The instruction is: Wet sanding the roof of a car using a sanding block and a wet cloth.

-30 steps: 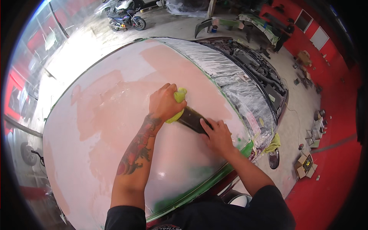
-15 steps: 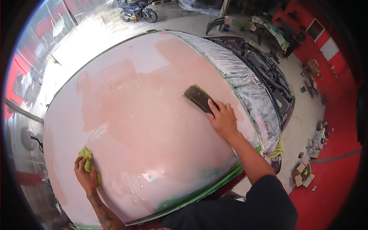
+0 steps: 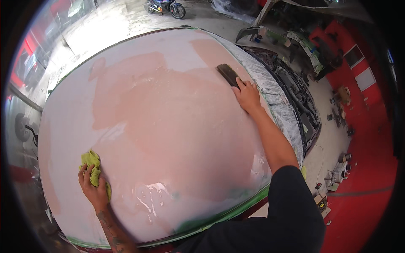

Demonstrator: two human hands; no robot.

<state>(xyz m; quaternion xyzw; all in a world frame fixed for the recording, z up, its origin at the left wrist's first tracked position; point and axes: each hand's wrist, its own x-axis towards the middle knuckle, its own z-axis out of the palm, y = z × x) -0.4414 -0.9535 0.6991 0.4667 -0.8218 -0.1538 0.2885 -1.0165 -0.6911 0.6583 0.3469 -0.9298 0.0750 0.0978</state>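
Note:
A wide car roof [image 3: 177, 122] spreads before me, coated in pale grey-white and pinkish patches, with wet streaks near its front-facing edge by my body. My right hand [image 3: 248, 96] grips a long dark sanding block [image 3: 228, 75], pressed flat on the roof close to the masked windshield side. On the left part of the roof, my left hand [image 3: 93, 187] is closed around a crumpled yellow-green cloth [image 3: 91, 163] resting on the surface. Some of the block's near end is hidden beneath my right fingers.
Green masking tape [image 3: 223, 219] edges the roof. Whitish plastic sheeting [image 3: 257, 76] covers the windshield on the right, beside the exposed engine bay [image 3: 301, 99]. Farther off stand a motorcycle [image 3: 168, 7], a loose bumper [image 3: 263, 34] and a cardboard box [image 3: 322, 204] on the floor.
My right hand has slid the sanding block farther away across the roof, toward the windshield edge. The left hand remains on the cloth, more of which now shows. The view has shifted slightly.

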